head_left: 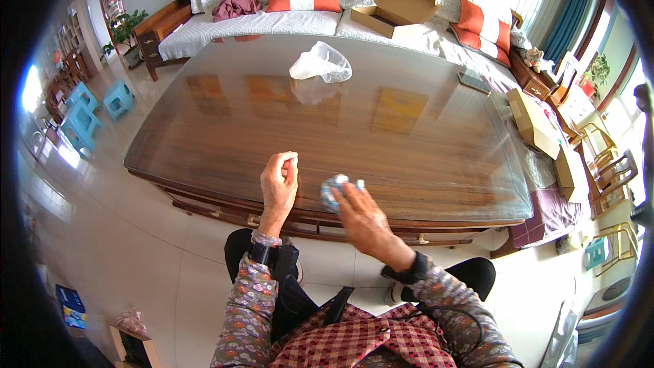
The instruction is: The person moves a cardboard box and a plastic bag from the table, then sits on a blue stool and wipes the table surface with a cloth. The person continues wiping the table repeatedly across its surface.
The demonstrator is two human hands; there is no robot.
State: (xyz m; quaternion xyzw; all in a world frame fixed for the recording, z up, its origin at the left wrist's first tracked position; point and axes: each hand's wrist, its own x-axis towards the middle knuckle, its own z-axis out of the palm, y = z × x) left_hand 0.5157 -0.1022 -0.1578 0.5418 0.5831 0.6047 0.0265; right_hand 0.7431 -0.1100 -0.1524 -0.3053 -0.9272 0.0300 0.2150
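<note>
Near the front edge of a glass-topped wooden table (422, 150), my left hand (279, 184) is raised with its fingers curled and their tips together; whatever it may hold is hidden. My right hand (364, 221) is pressed over a crumpled blue-and-white cloth (332, 192) on the tabletop, right of my left hand. Farther back on the glass lie a crumpled white translucent bag (319, 65) and, at the back right, a dark flat phone-like object (474, 84).
A sofa (245, 25) with orange-and-white pillows and an open cardboard box (392, 13) stands behind the table. More cardboard (535, 123) lies along the right side. Blue plastic stools (78, 129) stand left, chairs (606, 174) right. My knees are at the table's front.
</note>
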